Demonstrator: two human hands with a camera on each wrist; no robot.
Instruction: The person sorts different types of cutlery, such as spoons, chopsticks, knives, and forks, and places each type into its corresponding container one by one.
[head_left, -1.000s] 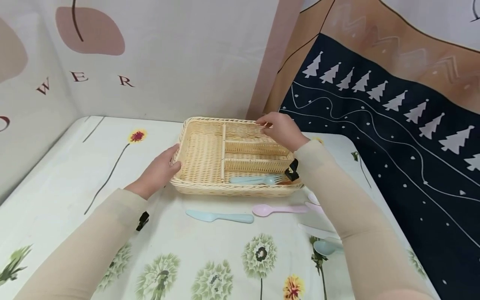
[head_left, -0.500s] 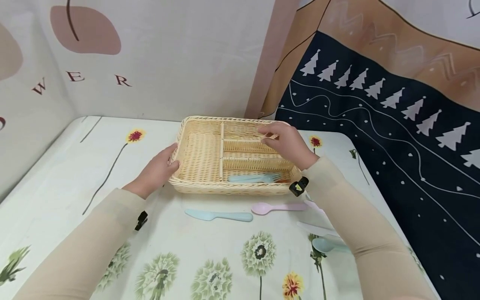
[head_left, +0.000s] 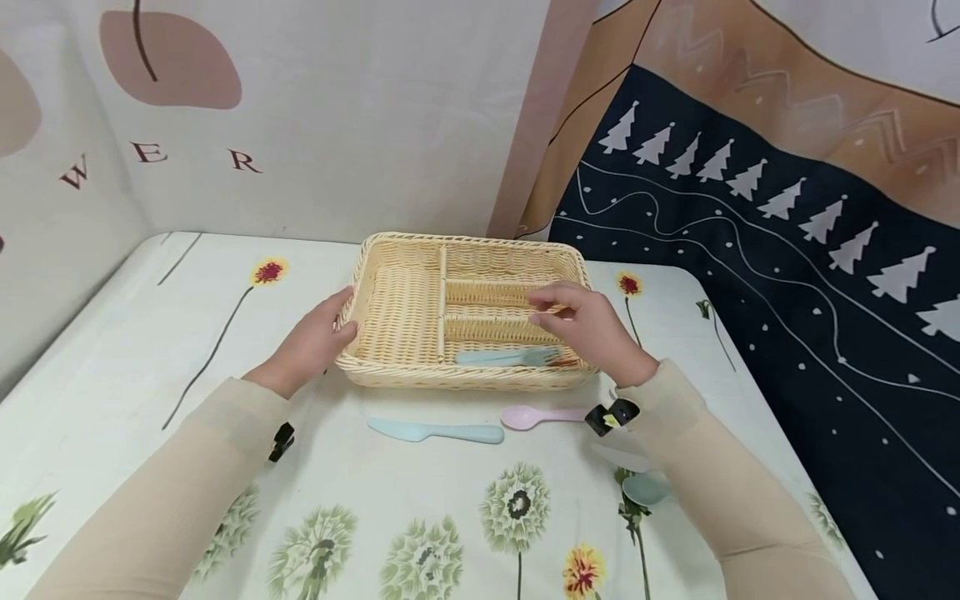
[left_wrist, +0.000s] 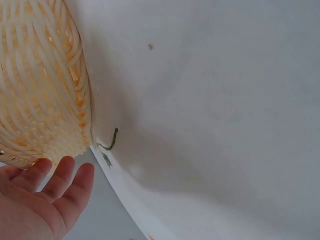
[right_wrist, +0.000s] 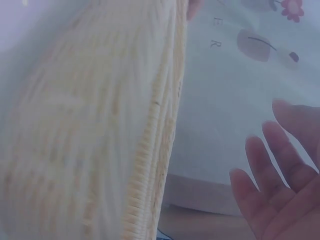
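A wicker cutlery basket point(head_left: 390, 377) with one wide left compartment and three narrow ones at right sits at the back of the table. My left hand point(head_left: 309, 342) grips its left end, thumb at the rim, fingers along the outer wall. Over the right half hovers my right hand point(head_left: 596, 327), its fingers loosely bent with nothing between them. In the front narrow compartment lies a light blue fork point(head_left: 498, 357), with something orange by its tines. In front of the basket lie a light blue knife point(head_left: 435, 431) and a pink spoon point(head_left: 536, 417), its handle partly hidden.
A grey-blue spoon point(head_left: 645, 490) and a white utensil point(head_left: 621, 457) lie at right, partly under my right forearm. The flowered tablecloth point(head_left: 337, 475) covers the table. A pale curtain point(head_left: 337, 125) hangs behind it, and a dark printed cloth point(head_left: 750, 283) hangs at right.
My right hand has come from the basket's back rim toward me, now above the narrow compartments. The left hand stays at the left end; basket and cutlery stay in place.
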